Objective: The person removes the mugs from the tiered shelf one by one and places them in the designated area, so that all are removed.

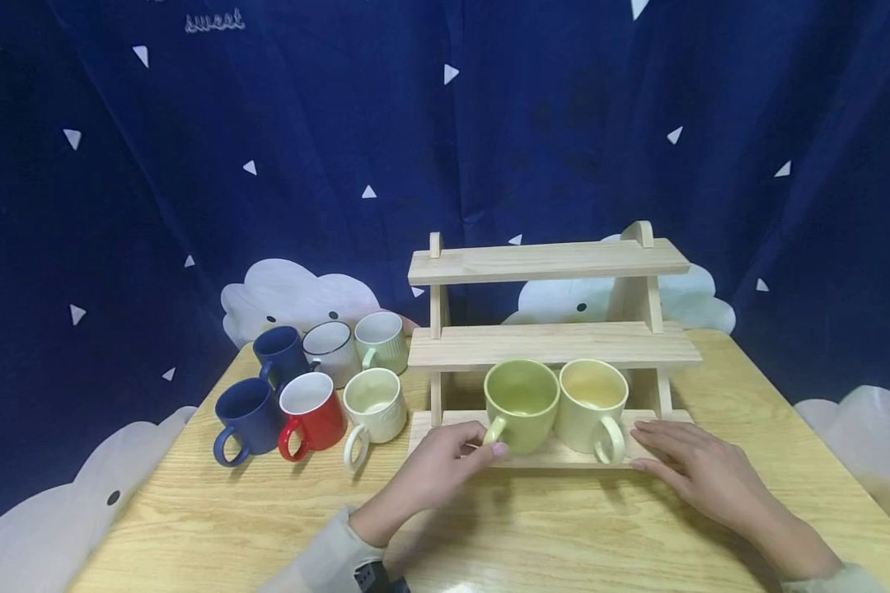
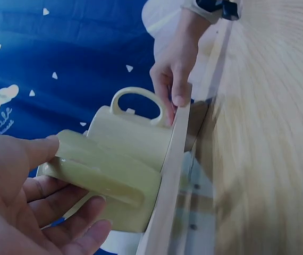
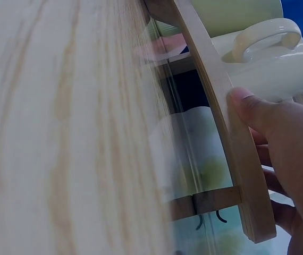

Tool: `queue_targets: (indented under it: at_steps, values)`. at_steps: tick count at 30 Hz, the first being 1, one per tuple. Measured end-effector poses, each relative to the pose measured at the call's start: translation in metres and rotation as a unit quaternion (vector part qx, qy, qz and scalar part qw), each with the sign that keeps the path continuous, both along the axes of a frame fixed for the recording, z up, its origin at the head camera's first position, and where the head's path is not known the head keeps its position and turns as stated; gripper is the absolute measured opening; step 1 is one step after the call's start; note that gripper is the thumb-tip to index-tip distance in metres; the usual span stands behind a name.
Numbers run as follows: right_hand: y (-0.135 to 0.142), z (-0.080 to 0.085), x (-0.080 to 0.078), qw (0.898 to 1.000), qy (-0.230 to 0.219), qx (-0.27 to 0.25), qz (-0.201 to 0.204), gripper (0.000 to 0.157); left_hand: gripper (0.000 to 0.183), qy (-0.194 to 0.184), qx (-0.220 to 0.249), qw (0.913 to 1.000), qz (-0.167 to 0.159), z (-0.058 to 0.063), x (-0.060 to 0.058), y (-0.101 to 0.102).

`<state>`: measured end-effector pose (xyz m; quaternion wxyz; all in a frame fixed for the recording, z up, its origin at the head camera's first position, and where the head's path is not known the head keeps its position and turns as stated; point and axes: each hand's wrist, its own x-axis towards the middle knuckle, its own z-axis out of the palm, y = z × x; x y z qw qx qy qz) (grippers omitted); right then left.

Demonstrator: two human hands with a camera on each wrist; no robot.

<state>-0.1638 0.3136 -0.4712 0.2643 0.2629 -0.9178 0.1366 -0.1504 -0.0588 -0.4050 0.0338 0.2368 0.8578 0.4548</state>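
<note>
A green mug [image 1: 521, 403] stands on the bottom board of a wooden three-tier shelf [image 1: 549, 350]. My left hand [image 1: 445, 461] holds this mug from its left, thumb by the handle and fingers along the side. In the left wrist view, the thumb tip meets the mug's handle [image 2: 98, 180]. Just right of it on the same board is a cream-yellow mug [image 1: 592, 403], its handle facing front. Beside that mug my right hand [image 1: 704, 473] rests on the board's right end, thumb against the front edge [image 3: 236, 138] and fingers extended over the top.
Left of the shelf, several mugs stand in two rows on the wooden table [image 1: 267, 527]. They include a red mug [image 1: 315, 412], a dark blue mug [image 1: 252, 416] and a white mug [image 1: 374, 403]. A blue patterned curtain [image 1: 341, 123] hangs behind.
</note>
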Motion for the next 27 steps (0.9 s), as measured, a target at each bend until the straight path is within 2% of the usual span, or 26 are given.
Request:
queue_targets:
  at_steps: [7, 15, 21, 27]
  values:
    - [-0.001, 0.001, 0.0, 1.0, -0.003, 0.002, -0.002, 0.045, 0.024, 0.027, -0.033, 0.9982, 0.041, 0.003, -0.002, -0.012]
    - [-0.001, 0.0, 0.0, 1.0, 0.0, -0.002, -0.003, 0.045, 0.018, 0.09, -0.066, 0.9916, 0.065, 0.004, -0.007, -0.02]
    - [-0.001, 0.0, 0.0, 1.0, -0.002, -0.005, -0.004, 0.045, 0.016, 0.085, -0.046, 0.9942, 0.046, 0.005, -0.009, -0.021]
    - [-0.001, 0.0, 0.0, 1.0, -0.004, -0.006, -0.005, 0.045, 0.016, 0.045, -0.008, 0.9982, 0.04, 0.005, -0.007, -0.025]
